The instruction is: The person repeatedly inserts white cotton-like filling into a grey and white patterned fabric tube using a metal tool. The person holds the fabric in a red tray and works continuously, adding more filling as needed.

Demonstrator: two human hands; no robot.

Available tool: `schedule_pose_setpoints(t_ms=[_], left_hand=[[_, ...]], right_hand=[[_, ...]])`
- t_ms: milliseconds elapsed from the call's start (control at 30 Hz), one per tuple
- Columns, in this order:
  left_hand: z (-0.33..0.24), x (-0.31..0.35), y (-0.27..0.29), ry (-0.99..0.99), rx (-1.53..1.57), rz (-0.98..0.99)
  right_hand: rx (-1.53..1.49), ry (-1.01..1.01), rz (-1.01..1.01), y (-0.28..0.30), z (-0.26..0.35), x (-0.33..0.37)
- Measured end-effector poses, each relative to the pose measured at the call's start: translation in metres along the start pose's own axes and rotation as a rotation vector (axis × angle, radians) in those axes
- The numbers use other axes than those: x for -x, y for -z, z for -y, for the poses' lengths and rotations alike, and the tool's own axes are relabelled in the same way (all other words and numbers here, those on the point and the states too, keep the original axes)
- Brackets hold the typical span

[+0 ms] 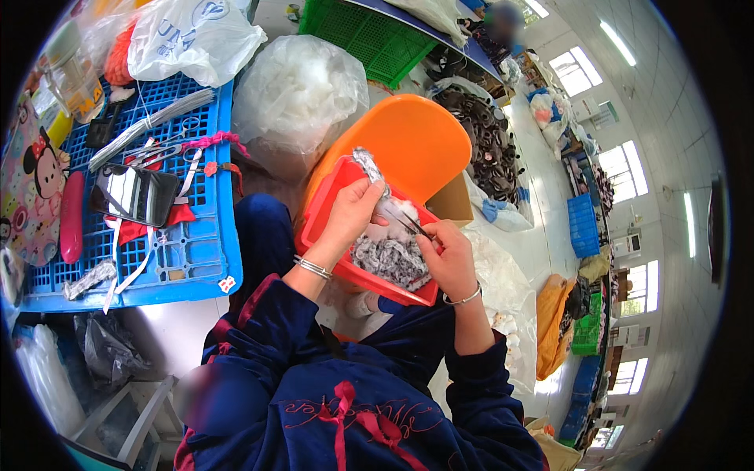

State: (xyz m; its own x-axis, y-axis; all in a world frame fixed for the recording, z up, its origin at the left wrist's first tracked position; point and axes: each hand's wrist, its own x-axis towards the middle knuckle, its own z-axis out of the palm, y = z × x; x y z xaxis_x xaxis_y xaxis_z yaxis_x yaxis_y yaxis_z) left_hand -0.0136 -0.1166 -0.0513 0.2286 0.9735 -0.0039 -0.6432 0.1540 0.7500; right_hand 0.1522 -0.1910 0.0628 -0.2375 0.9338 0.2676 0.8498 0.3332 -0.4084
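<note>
Over the red bin (393, 291), the left hand (353, 206) pinches a fuzzy grey piece (366, 162), probably light, soft and squashy, best held by its side near the white stuffing (397, 209), while the right hand's (448, 253) grip is closed around a slender dark tool (413, 224).

One left hand (355, 206), one right hand (451, 253) and one red bin (393, 291) near; one phone (135, 195) and one pink oblong (71, 218) left.

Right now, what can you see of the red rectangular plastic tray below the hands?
The tray has raised red walls and an open top, and lies diagonally in view, overlapping a curved orange plastic piece. Fuzzy grey-and-white pieces lie inside. The left hand and right hand are above it; rim contact is unclear.
</note>
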Motion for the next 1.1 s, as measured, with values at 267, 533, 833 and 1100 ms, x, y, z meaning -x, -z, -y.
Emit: schedule_pose_setpoints(t_ms=[267, 533, 833, 1100], left_hand=[[-0.015, 0.008, -0.011, 0.004, 0.042, -0.008], [-0.016, 0.009, -0.005, 0.018, 0.045, 0.051], [-0.012, 0.015, -0.014, -0.004, 0.045, 0.076], [0.001, 0.021, -0.020, 0.014, 0.073, 0.073]], right_hand=[[0.066, 0.007, -0.013, -0.002, -0.009, 0.001], [-0.011, 0.018, -0.060, -0.003, -0.001, -0.002], [-0.161, -0.123, -0.080, -0.021, 0.003, 0.000], [-0.391, -0.269, -0.047, -0.040, 0.001, -0.008]])
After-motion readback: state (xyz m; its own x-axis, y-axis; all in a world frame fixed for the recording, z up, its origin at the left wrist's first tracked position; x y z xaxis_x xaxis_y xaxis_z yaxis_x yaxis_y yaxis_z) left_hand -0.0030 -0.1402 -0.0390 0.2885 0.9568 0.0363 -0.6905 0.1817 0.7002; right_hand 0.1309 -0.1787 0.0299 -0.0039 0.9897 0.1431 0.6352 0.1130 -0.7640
